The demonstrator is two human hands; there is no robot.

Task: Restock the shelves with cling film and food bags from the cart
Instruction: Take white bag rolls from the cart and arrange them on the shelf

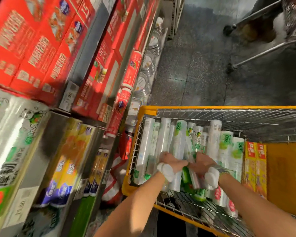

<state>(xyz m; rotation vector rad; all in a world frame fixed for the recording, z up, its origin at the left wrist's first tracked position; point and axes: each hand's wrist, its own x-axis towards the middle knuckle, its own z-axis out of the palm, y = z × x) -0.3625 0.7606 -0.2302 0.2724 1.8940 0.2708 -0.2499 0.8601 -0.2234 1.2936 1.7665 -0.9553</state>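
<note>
The yellow-framed wire cart point(229, 108) holds several clear plastic rolls point(162, 134) with green and white labels, lying side by side. Both my hands are down in the pile. My left hand point(172, 162) grips a clear roll point(177, 178) whose white end shows near my wrist. Just to its right, my right hand point(202, 164) grips another roll point(212, 178) with a white end. The two hands almost touch. On my left, the shelves point(32, 168) carry red boxes point(29, 48), panda-printed rolls point(12, 134) and yellow-and-blue rolls point(70, 161). The view is motion-blurred.
Yellow boxes with red labels point(255, 166) and a brown carton point(285, 177) stand in the cart's right part. Price tags point(70, 96) line the shelf edges. Clear lidded containers point(149, 65) sit on low shelves. Dark speckled floor point(203, 65) lies ahead, with a metal trolley frame point(263, 48) at top right.
</note>
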